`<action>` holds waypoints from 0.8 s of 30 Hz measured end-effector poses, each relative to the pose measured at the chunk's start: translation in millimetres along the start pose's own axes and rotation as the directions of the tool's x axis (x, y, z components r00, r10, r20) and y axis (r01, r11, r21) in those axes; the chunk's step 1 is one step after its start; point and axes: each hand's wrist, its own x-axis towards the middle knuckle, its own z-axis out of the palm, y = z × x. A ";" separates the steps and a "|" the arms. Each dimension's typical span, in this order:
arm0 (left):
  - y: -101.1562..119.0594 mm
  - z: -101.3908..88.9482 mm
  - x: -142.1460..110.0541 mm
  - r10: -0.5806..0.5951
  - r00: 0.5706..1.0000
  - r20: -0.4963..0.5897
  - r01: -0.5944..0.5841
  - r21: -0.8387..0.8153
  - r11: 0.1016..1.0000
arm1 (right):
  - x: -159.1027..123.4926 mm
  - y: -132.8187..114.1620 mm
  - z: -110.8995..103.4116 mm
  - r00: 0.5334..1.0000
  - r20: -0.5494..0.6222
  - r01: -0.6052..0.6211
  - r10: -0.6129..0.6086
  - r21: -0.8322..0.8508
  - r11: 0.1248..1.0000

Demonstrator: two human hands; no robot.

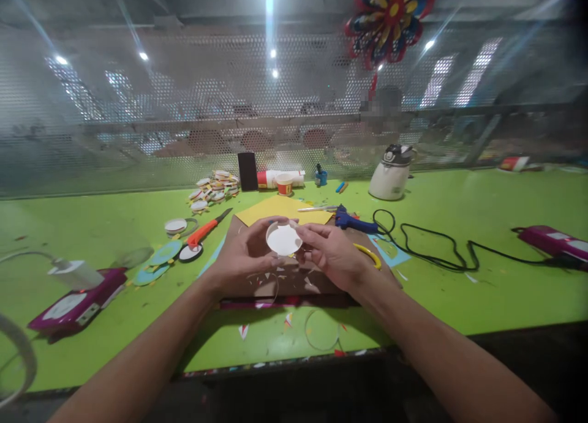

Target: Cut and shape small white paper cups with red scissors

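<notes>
Between my two hands is a shallow white paper disc [285,239] with a raised rim, like the cut-off bottom of a paper cup. My left hand [241,254] curls its fingers and thumb around the left side of it. The fingertips of my right hand [333,251] pinch its right edge. Both hands hold it above a brown board [294,282] strewn with paper scraps. Beyond it lies a yellow paper sheet [261,210]. Right of my right hand are a yellow loop handle [370,256] and a blue glue gun [356,221].
An orange utility knife [202,232] and light-blue paper discs [163,253] lie to the left. Behind are a pile of cut cup pieces [215,189], a phone [247,172] and a paper cup [284,184]. A kettle [390,175], black cable [454,261] and purple power strip [555,242] occupy the right.
</notes>
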 end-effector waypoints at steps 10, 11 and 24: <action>2.8 -3.2 1.9 0.005 0.999 -0.053 -0.001 0.069 0.998 | -1.2 -2.0 0.2 1.000 0.003 0.018 -0.018 -0.034 0.999; 3.3 -3.2 1.5 0.002 0.998 -0.057 0.002 0.079 0.997 | -1.6 -2.0 0.5 1.000 0.006 0.021 -0.021 -0.036 0.999; 3.0 -6.0 -0.8 0.030 0.997 -0.077 -0.019 0.144 0.989 | -2.5 -2.1 4.8 0.999 -0.006 0.038 -0.038 -0.024 0.999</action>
